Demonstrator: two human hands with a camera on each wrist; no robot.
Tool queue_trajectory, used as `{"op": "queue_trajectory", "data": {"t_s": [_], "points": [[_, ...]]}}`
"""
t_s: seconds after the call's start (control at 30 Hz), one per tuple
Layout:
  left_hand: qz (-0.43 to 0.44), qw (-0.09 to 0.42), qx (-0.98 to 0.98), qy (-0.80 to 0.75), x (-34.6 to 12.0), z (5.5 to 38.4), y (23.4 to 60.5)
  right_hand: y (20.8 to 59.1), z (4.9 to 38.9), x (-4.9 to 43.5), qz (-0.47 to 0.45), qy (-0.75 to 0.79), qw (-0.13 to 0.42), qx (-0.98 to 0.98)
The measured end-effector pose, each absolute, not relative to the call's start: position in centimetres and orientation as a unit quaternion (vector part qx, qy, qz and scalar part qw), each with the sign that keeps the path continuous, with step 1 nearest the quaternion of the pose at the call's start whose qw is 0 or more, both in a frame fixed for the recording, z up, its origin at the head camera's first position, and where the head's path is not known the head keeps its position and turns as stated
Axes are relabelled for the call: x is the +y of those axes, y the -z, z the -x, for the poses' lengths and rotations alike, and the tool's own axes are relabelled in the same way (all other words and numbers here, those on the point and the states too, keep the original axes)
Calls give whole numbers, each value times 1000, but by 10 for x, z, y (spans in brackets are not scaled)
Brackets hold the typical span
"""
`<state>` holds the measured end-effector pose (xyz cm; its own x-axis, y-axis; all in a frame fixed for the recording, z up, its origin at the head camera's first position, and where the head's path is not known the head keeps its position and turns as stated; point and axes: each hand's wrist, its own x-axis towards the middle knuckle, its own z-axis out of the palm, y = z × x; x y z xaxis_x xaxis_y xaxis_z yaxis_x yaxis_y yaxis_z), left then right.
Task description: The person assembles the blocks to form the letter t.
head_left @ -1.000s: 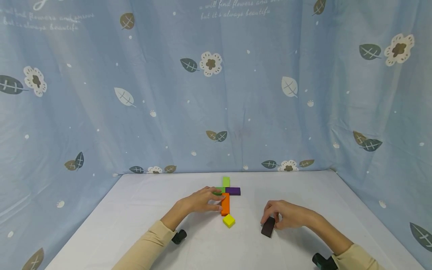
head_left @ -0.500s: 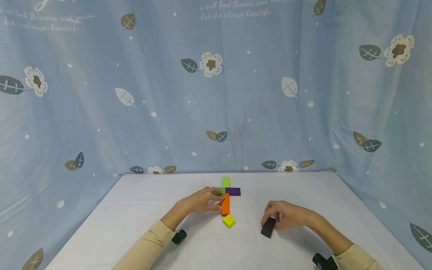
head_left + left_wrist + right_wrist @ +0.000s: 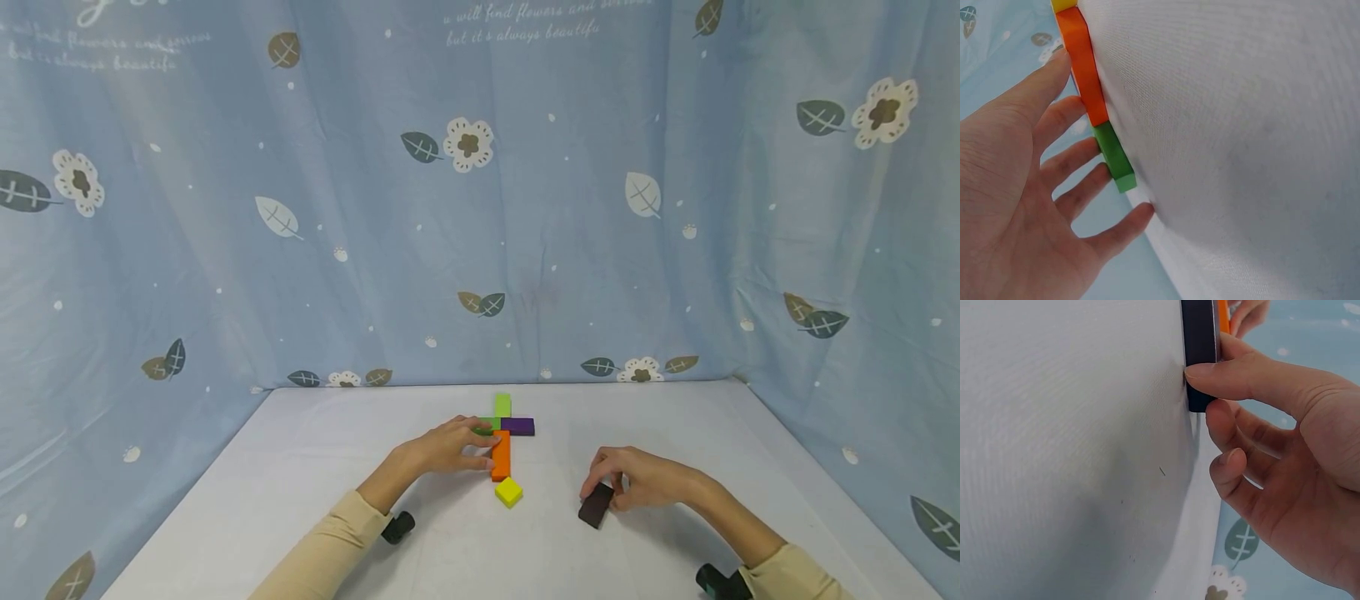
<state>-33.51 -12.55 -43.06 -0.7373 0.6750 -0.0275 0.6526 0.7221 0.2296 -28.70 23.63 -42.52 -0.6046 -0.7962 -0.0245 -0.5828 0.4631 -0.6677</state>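
Observation:
In the head view my left hand (image 3: 450, 446) rests against an orange block (image 3: 501, 457) and a green block (image 3: 491, 423). Its fingers are spread and nearly straight; the left wrist view shows thumb and fingertips touching the sides of the orange block (image 3: 1085, 69) and green block (image 3: 1115, 156). Off to the right, my right hand (image 3: 637, 477) pinches a dark brown or black block (image 3: 596, 505) low at the tabletop. From the right wrist, the thumb lies across the near end of that dark block (image 3: 1200, 337), with the other fingers curled behind and below.
A purple block (image 3: 518, 427) adjoins the green one, and a light green block (image 3: 502, 405) extends behind them. A yellow block (image 3: 509, 492) sits turned at the orange block's near end. White cloth (image 3: 300, 467) covers the table, with a blue patterned curtain (image 3: 570, 250) behind.
The dark block has turned very slightly in my right hand, its near end shifting a little left. My left hand and the other blocks stay in place.

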Motion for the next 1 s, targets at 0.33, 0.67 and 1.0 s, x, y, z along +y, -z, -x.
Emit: {"op": "queue_trajectory", "data": {"t_s": [0.33, 0.67, 1.0], "points": [[-354, 58, 927, -106, -125, 334, 430, 426, 287, 239, 415, 318, 164, 836], [-363, 48, 925, -99, -126, 339, 433, 425, 286, 239, 411, 313, 152, 842], [-366, 48, 925, -95, -126, 340, 434, 427, 285, 237, 416, 325, 139, 838]]}}
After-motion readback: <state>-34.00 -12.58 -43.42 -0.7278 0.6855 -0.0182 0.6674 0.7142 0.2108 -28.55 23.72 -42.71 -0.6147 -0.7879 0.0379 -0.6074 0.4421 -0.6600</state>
